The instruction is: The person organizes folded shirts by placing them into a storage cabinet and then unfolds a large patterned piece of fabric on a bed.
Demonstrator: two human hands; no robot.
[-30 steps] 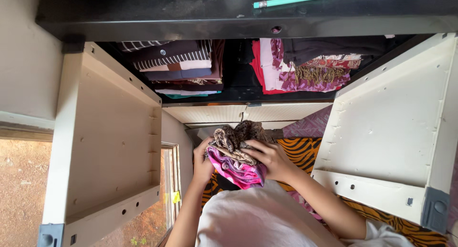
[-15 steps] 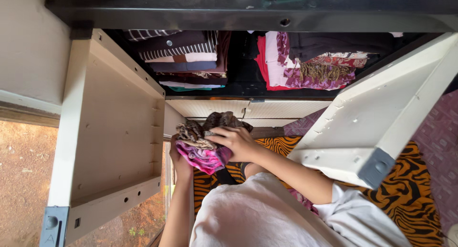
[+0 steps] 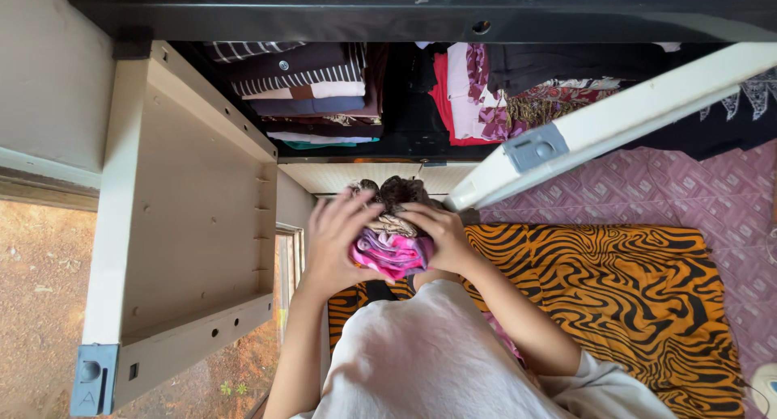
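In the head view, both hands hold one bundle of folded cloth (image 3: 392, 245), which has pink and purple layers below and a brown patterned piece on top. The left hand (image 3: 336, 241) lies flat against the left side of the bundle with its fingers spread over the top, and the right hand (image 3: 441, 237) closes around the right side. The bundle is between the two hands, in front of the person's white shirt (image 3: 437, 354). Just beyond the hands is an open wardrobe (image 3: 405, 103) with two stacks of folded clothes. To the left of the hands its cream door (image 3: 186, 225) stands open, and another cream door (image 3: 615, 120) is to the upper right. A bed cover with orange and black stripes (image 3: 631, 298) lies right of the hands.
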